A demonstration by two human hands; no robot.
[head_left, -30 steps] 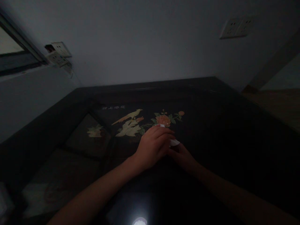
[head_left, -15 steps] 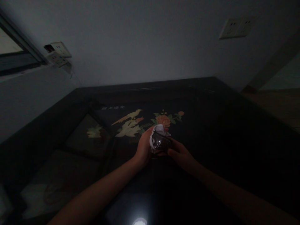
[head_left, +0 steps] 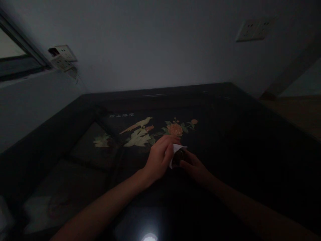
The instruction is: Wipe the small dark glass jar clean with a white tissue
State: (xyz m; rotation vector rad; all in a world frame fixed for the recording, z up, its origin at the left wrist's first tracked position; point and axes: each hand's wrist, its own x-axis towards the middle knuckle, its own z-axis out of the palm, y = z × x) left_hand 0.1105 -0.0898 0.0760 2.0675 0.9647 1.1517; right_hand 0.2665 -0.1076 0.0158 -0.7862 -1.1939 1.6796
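Note:
My left hand (head_left: pixel 159 157) curls over a white paper tissue (head_left: pixel 177 147), its fingers closed and pressing it against a small dark, shiny, rounded object (head_left: pixel 178 156). From the other side my right hand (head_left: pixel 193 165) grips that object between thumb and fingers. The object looks see-through or glossy, but its exact kind is too dark to make out. Most of the tissue is hidden under my left hand. Both hands meet above the black glossy tabletop (head_left: pixel 215 134), just in front of its inlaid flower (head_left: pixel 175 129).
A pale inlaid bird (head_left: pixel 141 124) and characters decorate the tabletop. Wall sockets (head_left: pixel 255 29) sit at upper right, more sockets (head_left: pixel 64 53) at upper left beside a window frame (head_left: pixel 20 57). A pale wall (head_left: pixel 155 47) rises behind the table. A bright reflection shows near the bottom.
My left hand has turned over from cupping the side and underside to covering the top of the tissue. More of the dark object is now hidden. My right hand stays nearly still.

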